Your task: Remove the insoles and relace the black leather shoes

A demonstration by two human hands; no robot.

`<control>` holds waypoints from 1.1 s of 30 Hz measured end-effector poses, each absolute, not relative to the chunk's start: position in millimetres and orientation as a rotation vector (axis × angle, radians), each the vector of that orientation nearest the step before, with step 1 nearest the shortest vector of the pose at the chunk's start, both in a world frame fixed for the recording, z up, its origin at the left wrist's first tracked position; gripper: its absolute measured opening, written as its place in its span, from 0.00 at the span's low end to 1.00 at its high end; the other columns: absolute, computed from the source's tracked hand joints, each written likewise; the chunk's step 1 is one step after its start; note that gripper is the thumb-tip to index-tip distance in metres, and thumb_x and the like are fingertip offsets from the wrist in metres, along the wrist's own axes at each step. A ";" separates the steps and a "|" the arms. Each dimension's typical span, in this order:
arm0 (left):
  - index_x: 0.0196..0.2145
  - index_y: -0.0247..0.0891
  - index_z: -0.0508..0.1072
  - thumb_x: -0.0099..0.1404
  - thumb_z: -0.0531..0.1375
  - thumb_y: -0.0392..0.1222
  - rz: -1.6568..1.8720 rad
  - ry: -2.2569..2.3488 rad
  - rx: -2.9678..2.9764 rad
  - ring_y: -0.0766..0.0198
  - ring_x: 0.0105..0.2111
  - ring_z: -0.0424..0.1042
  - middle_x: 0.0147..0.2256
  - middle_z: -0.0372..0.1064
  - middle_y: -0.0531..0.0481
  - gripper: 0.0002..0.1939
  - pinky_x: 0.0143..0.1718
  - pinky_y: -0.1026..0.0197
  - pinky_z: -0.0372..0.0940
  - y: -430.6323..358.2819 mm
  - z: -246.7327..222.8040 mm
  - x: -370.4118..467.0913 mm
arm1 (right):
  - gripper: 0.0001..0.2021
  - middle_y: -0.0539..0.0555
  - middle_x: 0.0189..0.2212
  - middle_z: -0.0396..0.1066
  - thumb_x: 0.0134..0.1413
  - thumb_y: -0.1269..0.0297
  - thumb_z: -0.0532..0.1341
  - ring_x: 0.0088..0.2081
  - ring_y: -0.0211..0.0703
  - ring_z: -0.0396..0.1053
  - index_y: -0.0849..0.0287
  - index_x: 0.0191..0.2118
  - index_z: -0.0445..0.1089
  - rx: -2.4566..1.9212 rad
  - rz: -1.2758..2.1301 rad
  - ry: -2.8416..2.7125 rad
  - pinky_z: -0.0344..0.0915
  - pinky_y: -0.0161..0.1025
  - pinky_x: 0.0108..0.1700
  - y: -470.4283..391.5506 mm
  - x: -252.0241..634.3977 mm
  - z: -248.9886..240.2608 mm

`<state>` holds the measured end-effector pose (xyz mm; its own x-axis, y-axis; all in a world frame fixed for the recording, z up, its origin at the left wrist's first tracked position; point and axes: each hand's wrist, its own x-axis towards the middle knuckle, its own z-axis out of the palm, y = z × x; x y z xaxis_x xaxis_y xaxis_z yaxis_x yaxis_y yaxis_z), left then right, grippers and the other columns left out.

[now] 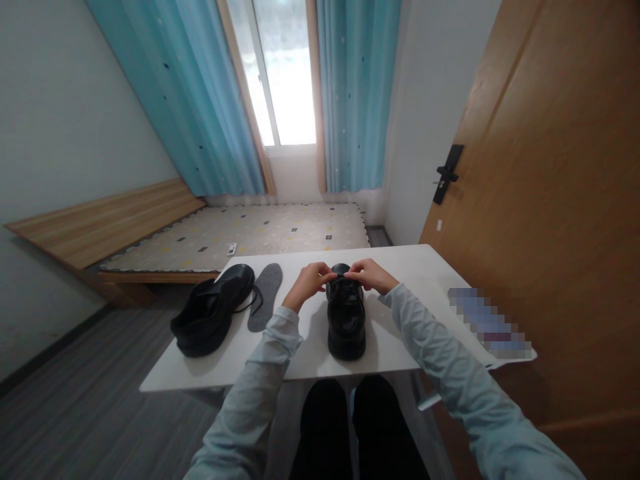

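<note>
A black lace-up shoe (347,320) stands upright on the white table (310,357), its heel towards me and its toe pointing away. My left hand (315,280) pinches at the left of the lacing, near the toe end. From the other side, my right hand (373,273) is pinched at the same lacing, close to the left fingertips. The dark shoelace is thin and partly hidden by my fingers. To the left lies the other black shoe (213,313), with a loose lace hanging off its side. A grey insole (265,300) rests flat beside that shoe.
A blurred-out flat item (490,327) lies at the table's right end. Beyond the table is a low bed (270,227) with a small white remote (232,249) on it. A wooden door (550,200) stands close on the right.
</note>
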<state>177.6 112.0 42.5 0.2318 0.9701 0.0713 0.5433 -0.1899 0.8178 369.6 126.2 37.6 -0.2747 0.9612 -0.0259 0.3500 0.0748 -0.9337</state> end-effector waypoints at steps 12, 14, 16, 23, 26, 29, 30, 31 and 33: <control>0.31 0.34 0.66 0.63 0.55 0.40 0.812 1.344 1.834 0.68 0.28 0.69 0.28 0.66 0.51 0.06 0.23 0.65 0.71 119.2 24.2 170.9 | 0.08 0.44 0.16 0.61 0.54 0.66 0.58 0.14 0.32 0.60 0.59 0.26 0.60 -1.279 1.047 -1.607 0.57 0.31 0.15 121.2 368.2 14.0; 0.30 0.34 0.66 0.63 0.55 0.40 0.820 1.303 1.828 0.68 0.29 0.69 0.28 0.66 0.51 0.06 0.24 0.65 0.72 119.4 23.2 169.6 | 0.08 0.44 0.15 0.60 0.55 0.65 0.56 0.14 0.33 0.60 0.58 0.26 0.59 -1.268 0.987 -1.644 0.56 0.31 0.16 119.7 368.1 10.4; 0.30 0.34 0.66 0.63 0.55 0.40 0.842 1.281 1.828 0.68 0.29 0.69 0.28 0.66 0.52 0.06 0.25 0.65 0.72 119.9 23.0 169.7 | 0.08 0.44 0.16 0.60 0.55 0.63 0.55 0.14 0.33 0.59 0.58 0.27 0.59 -1.251 0.964 -1.652 0.56 0.31 0.17 119.1 368.6 7.3; 0.31 0.35 0.68 0.60 0.57 0.39 0.942 1.259 1.879 0.68 0.28 0.69 0.28 0.66 0.52 0.05 0.25 0.65 0.70 119.3 27.1 175.8 | 0.15 0.44 0.17 0.59 0.48 0.51 0.59 0.15 0.33 0.58 0.58 0.26 0.60 -1.160 1.022 -1.579 0.55 0.32 0.16 122.2 371.1 -0.6; 0.34 0.35 0.70 0.60 0.58 0.40 0.940 1.220 1.869 0.67 0.29 0.70 0.28 0.68 0.51 0.06 0.26 0.65 0.70 118.7 27.7 176.3 | 0.18 0.44 0.17 0.59 0.44 0.47 0.61 0.16 0.32 0.56 0.59 0.25 0.61 -1.110 1.110 -1.527 0.54 0.32 0.17 122.1 371.0 -1.2; 0.36 0.35 0.71 0.60 0.58 0.43 0.977 1.207 1.892 0.66 0.29 0.70 0.28 0.70 0.50 0.09 0.27 0.65 0.69 120.3 26.3 176.7 | 0.19 0.44 0.17 0.59 0.43 0.47 0.62 0.17 0.31 0.56 0.59 0.24 0.61 -1.063 1.173 -1.485 0.53 0.32 0.18 120.8 371.2 -1.2; 0.37 0.35 0.72 0.60 0.57 0.44 0.985 1.217 1.909 0.66 0.29 0.71 0.28 0.71 0.49 0.11 0.27 0.65 0.69 121.4 25.6 177.0 | 0.19 0.44 0.17 0.59 0.43 0.48 0.63 0.17 0.31 0.56 0.59 0.24 0.61 -1.053 1.188 -1.475 0.53 0.32 0.19 120.4 371.4 -1.2; 0.37 0.35 0.72 0.61 0.57 0.46 0.983 1.230 1.928 0.65 0.29 0.71 0.29 0.71 0.48 0.12 0.27 0.65 0.69 122.7 25.0 177.5 | 0.19 0.44 0.17 0.59 0.43 0.48 0.63 0.17 0.31 0.56 0.60 0.24 0.61 -1.046 1.200 -1.469 0.52 0.32 0.19 120.0 371.6 -1.1; 0.38 0.35 0.74 0.62 0.55 0.48 0.941 1.239 1.972 0.65 0.30 0.71 0.31 0.73 0.47 0.15 0.27 0.65 0.68 125.5 24.1 178.6 | 0.18 0.44 0.17 0.59 0.42 0.48 0.63 0.17 0.31 0.56 0.60 0.24 0.61 -1.038 1.217 -1.465 0.52 0.32 0.19 119.5 372.1 -1.0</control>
<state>178.6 125.5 24.1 0.3061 0.9209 0.2413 0.4796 -0.3681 0.7965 372.1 119.5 -1.0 -0.2051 0.9690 0.1381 0.0416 0.1496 -0.9879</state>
